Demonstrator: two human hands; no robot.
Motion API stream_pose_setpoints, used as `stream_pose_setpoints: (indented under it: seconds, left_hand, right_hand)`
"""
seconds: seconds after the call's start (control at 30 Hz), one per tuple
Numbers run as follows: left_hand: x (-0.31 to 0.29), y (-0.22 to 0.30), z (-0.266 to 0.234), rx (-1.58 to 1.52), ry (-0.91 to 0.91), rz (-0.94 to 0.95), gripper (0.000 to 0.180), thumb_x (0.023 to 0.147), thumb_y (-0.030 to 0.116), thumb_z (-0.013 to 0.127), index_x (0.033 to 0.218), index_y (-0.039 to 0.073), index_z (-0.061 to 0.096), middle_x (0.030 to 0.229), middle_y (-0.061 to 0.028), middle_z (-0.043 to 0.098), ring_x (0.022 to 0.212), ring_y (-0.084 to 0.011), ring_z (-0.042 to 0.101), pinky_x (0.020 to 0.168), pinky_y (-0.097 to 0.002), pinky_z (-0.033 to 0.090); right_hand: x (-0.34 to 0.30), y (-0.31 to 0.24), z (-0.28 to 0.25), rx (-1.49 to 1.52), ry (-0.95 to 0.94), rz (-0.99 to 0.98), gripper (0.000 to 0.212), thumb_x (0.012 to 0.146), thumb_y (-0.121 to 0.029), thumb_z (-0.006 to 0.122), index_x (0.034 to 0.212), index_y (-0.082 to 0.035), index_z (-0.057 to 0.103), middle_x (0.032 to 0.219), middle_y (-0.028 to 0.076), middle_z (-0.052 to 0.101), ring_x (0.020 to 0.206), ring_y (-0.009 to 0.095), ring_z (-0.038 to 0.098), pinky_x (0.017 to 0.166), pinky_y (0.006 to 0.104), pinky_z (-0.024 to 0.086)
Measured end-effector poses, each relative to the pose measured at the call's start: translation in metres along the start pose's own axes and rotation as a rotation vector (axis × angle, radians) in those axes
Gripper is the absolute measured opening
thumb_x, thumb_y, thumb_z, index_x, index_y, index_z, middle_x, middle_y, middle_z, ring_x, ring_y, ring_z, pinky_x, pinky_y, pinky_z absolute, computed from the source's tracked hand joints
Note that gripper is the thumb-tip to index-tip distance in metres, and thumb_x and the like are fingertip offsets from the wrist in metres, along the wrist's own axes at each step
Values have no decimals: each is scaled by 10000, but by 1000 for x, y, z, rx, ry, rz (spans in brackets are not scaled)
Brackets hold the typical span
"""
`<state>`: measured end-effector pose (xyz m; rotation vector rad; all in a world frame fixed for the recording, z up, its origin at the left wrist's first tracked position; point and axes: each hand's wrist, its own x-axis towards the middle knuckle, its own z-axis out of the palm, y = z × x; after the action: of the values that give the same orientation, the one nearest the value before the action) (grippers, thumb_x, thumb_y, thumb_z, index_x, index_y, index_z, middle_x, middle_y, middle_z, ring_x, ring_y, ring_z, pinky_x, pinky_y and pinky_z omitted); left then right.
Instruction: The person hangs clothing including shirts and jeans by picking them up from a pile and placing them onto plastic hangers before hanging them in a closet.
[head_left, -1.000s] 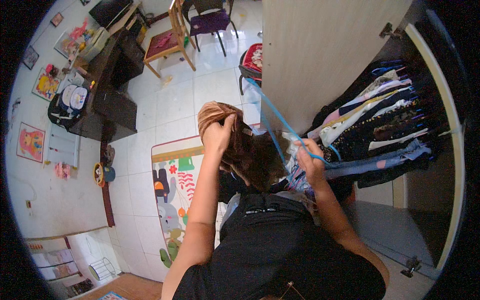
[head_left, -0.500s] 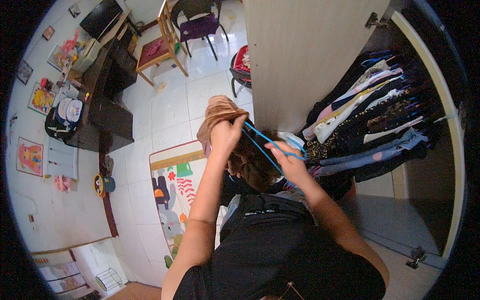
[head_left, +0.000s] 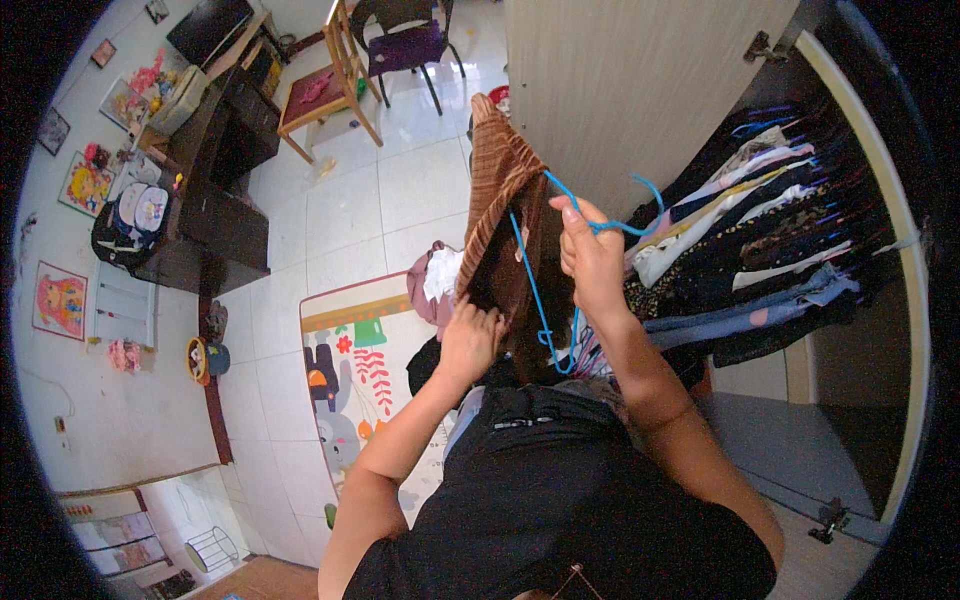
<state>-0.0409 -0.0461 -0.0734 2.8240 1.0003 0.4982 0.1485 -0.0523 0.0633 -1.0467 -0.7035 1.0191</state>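
My right hand point(head_left: 590, 255) is closed round the neck of a blue clothes hanger point(head_left: 527, 265), whose hook points to the right. One end of the hanger is inside the neck area of a brown ribbed garment point(head_left: 497, 170); its other end sticks out low, near my waist. With bent fingers my left hand point(head_left: 472, 340) grips the garment's near edge. The brown cloth hangs between both hands, and its lower part is dark and partly hidden. Behind it a mauve and white cloth bundle point(head_left: 437, 280) shows.
To the right an open wardrobe point(head_left: 910, 300) holds a row of hung clothes point(head_left: 740, 210). Its pale door point(head_left: 620, 90) stands upright ahead. A patterned mat point(head_left: 350, 380) lies on the tiled floor at left. Chairs point(head_left: 320, 95) and a dark desk point(head_left: 215, 225) stand farther off.
The brown garment has opened out and stretched upward. My left hand has moved down to its near edge, while my right hand has risen with the hanger, which has turned more upright.
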Motion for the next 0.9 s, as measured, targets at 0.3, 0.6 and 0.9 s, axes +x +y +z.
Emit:
stream_pose_setpoints:
  seconds: [0.3, 0.6, 0.9]
  left_hand:
    - [-20, 70, -43, -217, -169, 191, 287, 653, 67, 564, 937, 27, 551, 738, -63, 535, 784, -226, 501, 713, -346, 461]
    - [22, 32, -77, -358, 175, -42, 163, 699, 121, 648, 851, 74, 614, 839, -87, 602, 766, -273, 563, 652, -372, 472]
    - [79, -38, -75, -275, 357, -175, 812, 646, 24, 676, 1337, 67, 252, 1329, -157, 343, 1134, -352, 415, 907, -396, 398]
  right_hand:
    - [47, 23, 31, -166, 157, -97, 251, 901, -255, 483, 949, -29, 581, 574, -42, 446, 477, 74, 412, 433, 242, 335]
    - [3, 89, -27, -628, -90, -134, 260, 879, -268, 513, 938, -33, 607, 737, 91, 604, 689, 119, 546, 650, 283, 438]
    - [-51, -37, -49, -745, -272, 6, 287, 841, -257, 558, 970, -8, 618, 872, 53, 627, 840, 132, 565, 775, 268, 438]
